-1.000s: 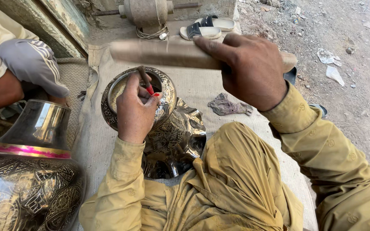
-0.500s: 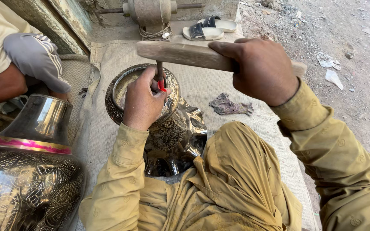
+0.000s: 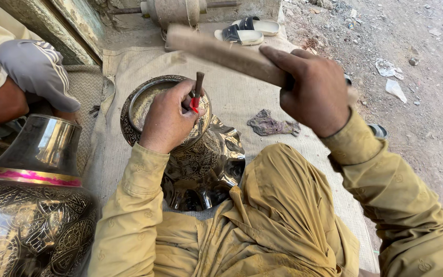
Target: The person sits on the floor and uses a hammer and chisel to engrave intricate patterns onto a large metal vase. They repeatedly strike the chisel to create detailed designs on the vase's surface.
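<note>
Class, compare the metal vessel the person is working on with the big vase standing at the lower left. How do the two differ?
The worked vessel lies tilted in the lap with the left hand on its rim; the big vase stands upright, untouched. The vase wears a pink and gold band at its shoulder; the vessel shows none. The vase looks larger, though it is closer. Both are shiny engraved metal.

Bare mat [image 3: 242, 97] right of the vase [image 3: 190, 154] — only a rag [image 3: 272, 124]; left, big urn [image 3: 32, 205] blocks.
</note>
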A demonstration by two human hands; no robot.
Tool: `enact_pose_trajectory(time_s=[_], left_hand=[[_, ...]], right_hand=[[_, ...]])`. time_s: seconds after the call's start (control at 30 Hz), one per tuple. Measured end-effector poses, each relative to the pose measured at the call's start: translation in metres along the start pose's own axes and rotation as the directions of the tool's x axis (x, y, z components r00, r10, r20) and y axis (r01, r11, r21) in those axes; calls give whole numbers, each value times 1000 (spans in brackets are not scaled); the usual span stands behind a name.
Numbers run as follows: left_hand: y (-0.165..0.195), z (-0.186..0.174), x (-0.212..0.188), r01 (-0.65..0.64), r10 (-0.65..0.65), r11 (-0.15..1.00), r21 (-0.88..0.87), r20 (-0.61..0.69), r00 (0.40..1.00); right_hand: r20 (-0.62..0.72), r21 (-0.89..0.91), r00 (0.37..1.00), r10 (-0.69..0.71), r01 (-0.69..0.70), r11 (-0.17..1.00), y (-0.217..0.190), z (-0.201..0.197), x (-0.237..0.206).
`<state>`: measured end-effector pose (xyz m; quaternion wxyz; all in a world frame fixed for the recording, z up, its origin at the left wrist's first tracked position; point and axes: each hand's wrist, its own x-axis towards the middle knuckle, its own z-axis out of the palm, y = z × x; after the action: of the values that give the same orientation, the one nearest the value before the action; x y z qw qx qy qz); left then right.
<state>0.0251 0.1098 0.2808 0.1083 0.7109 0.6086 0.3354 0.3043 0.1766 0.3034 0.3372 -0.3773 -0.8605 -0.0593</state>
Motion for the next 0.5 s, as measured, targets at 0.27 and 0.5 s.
enact_pose_trajectory(time_s=[0.27, 0.5], left_hand=[[3, -4, 10, -2, -1, 1000, 18, 205, 979], [-3, -4, 28, -115, 106, 993, -1, 386, 916]], right_hand=[[82, 172, 985, 149, -161, 972, 4, 12, -34], [77, 381, 962, 263, -272, 883, -6, 33, -72]])
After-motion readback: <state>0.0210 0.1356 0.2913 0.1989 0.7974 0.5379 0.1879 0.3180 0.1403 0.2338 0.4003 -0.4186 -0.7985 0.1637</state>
